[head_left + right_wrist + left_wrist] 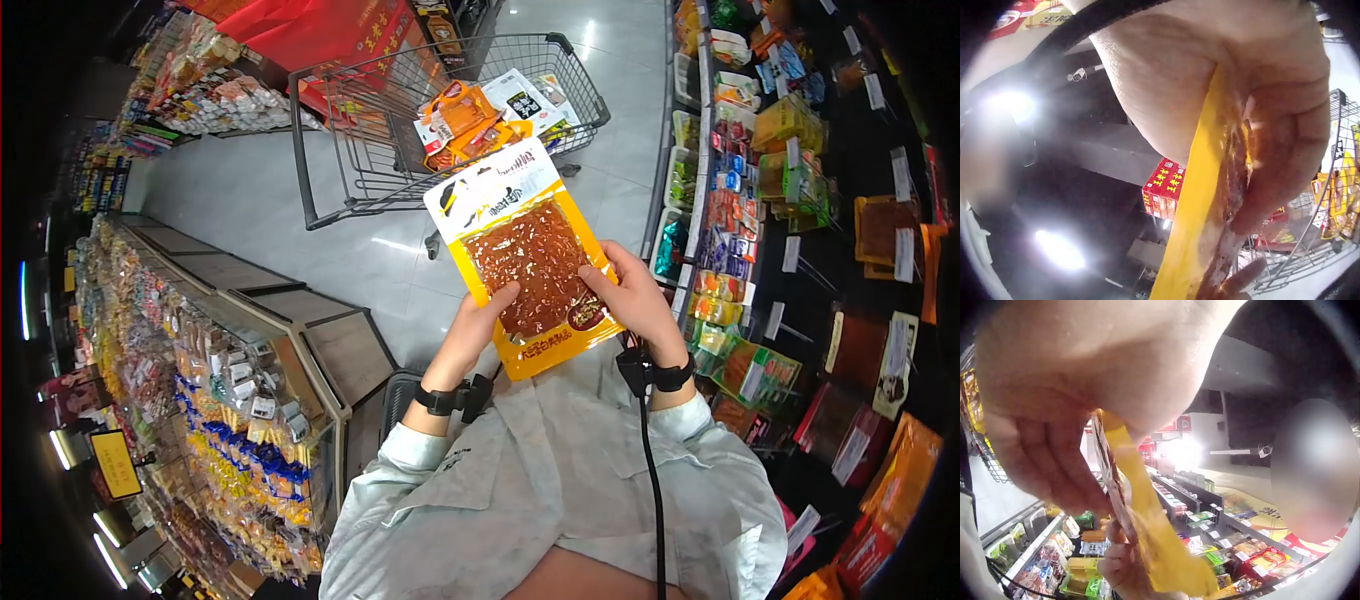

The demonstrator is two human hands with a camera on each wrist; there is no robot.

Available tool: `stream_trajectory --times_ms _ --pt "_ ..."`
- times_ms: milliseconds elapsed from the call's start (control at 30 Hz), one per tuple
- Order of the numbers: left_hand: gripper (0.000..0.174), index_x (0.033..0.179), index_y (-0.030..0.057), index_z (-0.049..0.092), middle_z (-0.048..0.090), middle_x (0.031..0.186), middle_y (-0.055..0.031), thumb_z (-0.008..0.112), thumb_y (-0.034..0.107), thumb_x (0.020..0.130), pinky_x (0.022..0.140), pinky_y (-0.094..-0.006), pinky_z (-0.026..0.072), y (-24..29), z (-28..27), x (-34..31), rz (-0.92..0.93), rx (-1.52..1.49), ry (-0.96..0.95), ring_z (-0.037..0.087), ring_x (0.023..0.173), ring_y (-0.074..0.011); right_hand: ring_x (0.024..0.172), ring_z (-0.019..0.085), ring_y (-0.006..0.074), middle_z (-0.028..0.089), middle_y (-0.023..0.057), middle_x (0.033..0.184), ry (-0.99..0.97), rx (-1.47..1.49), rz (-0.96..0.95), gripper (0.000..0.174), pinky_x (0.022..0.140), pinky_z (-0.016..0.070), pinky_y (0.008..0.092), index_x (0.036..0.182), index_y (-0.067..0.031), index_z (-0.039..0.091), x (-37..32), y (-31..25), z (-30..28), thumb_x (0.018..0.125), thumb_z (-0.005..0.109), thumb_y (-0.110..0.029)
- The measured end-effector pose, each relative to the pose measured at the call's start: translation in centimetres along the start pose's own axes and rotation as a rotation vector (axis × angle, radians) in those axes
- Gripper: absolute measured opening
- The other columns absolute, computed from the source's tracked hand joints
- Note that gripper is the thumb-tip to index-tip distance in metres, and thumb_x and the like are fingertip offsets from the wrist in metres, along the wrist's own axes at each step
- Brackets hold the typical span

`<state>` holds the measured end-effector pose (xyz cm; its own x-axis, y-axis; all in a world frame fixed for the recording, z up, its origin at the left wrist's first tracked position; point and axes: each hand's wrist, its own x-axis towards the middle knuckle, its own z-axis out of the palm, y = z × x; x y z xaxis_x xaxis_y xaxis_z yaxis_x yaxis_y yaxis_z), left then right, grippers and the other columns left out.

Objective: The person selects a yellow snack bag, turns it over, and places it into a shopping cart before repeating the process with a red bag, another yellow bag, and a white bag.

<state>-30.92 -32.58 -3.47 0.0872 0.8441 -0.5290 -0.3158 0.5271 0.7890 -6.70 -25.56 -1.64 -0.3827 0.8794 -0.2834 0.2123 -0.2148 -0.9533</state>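
A flat yellow and white snack packet [525, 255], with glossy reddish-brown food showing through its clear window, is held up in front of the body. My left hand [472, 335] grips its lower left edge, the thumb lying on the window and the fingers behind. On the opposite edge my right hand [640, 305] pinches the packet the same way, its thumb pressing the front near a dark round label. Both wrist views show the packet edge-on, clasped between thumb and fingers in the left hand [1047, 450] and the right hand [1279, 150].
Beyond the packet stands a wire shopping cart [360, 165] holding several orange and white packets [460, 115]. Shelves of hanging and boxed snacks [790, 150] line the right side. A bin of wrapped goods [240, 400] borders the left, with grey floor tiles [250, 190] between.
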Motion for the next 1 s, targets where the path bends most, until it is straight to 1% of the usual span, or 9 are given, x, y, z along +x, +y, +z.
stream_trajectory --times_ms 100,233,300,433,567,733,867,933,1000 --pt "0.046 0.141 0.0001 0.05 0.062 0.135 -0.0092 0.059 0.026 0.104 0.102 -0.0323 0.0471 0.3 1.8 1.7 -0.059 -0.042 0.088 0.061 0.12 -0.0177 0.1 0.066 0.0154 0.071 0.0091 0.11 -0.047 0.037 0.037 0.043 0.089 0.0527 0.0307 0.132 -0.0006 0.056 1.9 0.3 -1.8 0.097 0.069 -0.021" --pt "0.042 0.139 0.0015 0.051 0.064 0.13 -0.0087 0.059 0.022 0.104 0.099 -0.0315 0.0493 0.9 3.6 3.7 0.011 -0.077 0.149 0.062 0.116 -0.017 0.102 0.067 0.0154 0.071 0.0097 0.113 -0.105 0.011 -0.051 0.051 0.088 0.0535 0.0306 0.142 -0.0023 0.048 3.2 0.8 -5.0 0.098 0.069 -0.02" --pt "0.039 0.138 0.0022 0.051 0.065 0.127 -0.0088 0.059 0.018 0.103 0.096 -0.0306 0.0511 1.7 3.8 5.3 0.049 -0.091 0.155 0.065 0.112 -0.0169 0.102 0.068 0.0149 0.071 0.0101 0.114 -0.142 0.144 0.078 0.054 0.088 0.0534 0.0295 0.145 -0.0025 0.045 3.5 1.1 -6.2 0.099 0.068 -0.018" --pt "0.043 0.141 0.0025 0.047 0.068 0.121 -0.0095 0.057 0.007 0.1 0.091 -0.0289 0.0541 3.8 3.9 8.1 -0.056 0.015 0.089 0.069 0.104 -0.017 0.101 0.069 0.0142 0.071 0.0103 0.114 -0.091 0.211 0.214 0.058 0.087 0.0534 0.0276 0.149 -0.0017 0.038 4.7 1.6 -7.6 0.1 0.066 -0.016" --pt "0.052 0.148 0.0027 0.042 0.067 0.126 -0.0113 0.055 0.001 0.098 0.096 -0.03 0.0518 4.2 4.9 10.2 -0.004 0.011 0.035 0.067 0.112 -0.0176 0.107 0.066 0.0141 0.068 0.0097 0.122 -0.028 0.29 0.163 0.058 0.092 0.0526 0.028 0.15 -0.0007 0.038 5.8 1.6 -8.2 0.1 0.065 -0.01" --pt "0.055 0.151 0.0007 0.037 0.065 0.13 -0.0107 0.056 0.004 0.099 0.1 -0.0303 0.0498 6.1 4.4 13.2 -0.105 -0.007 -0.088 0.065 0.114 -0.0166 0.115 0.062 0.0139 0.062 0.0076 0.133 0.028 0.429 0.065 0.059 0.098 0.0507 0.0284 0.152 -0.0011 0.037 7.7 0.0 -8.9 0.099 0.063 -0.004" --pt "0.056 0.152 -0.0007 0.037 0.063 0.133 -0.0093 0.058 0.008 0.1 0.101 -0.0295 0.0494 8.5 2.6 17.5 -0.092 0.068 -0.185 0.063 0.115 -0.0143 0.099 0.064 0.011 0.065 0.0046 0.123 0.138 0.425 0.128 0.061 0.085 0.0541 0.026 0.154 -0.002 0.036 9.5 -2.5 -8.3 0.099 0.063 -0.008" --pt "0.056 0.151 -0.0014 0.038 0.062 0.134 -0.0088 0.059 0.01 0.101 0.101 -0.0289 0.0491 10.0 2.0 19.6 -0.056 0.063 -0.231 0.062 0.116 -0.0138 0.081 0.064 0.011 0.066 0.0038 0.115 0.212 0.366 0.147 0.061 0.073 0.052 0.0247 0.155 -0.0042 0.037 10.9 -3.7 -7.4 0.099 0.062 -0.01" --pt "0.055 0.15 -0.0021 0.039 0.061 0.135 -0.0086 0.06 0.011 0.101 0.101 -0.0282 0.0487 11.9 0.8 21.1 -0.017 0.033 -0.286 0.061 0.118 -0.0138 0.082 0.065 0.0117 0.067 0.0042 0.115 0.278 0.409 0.185 0.059 0.073 0.052 0.0245 0.154 -0.0042 0.039 12.7 -4.5 -6.5 0.1 0.062 -0.012"
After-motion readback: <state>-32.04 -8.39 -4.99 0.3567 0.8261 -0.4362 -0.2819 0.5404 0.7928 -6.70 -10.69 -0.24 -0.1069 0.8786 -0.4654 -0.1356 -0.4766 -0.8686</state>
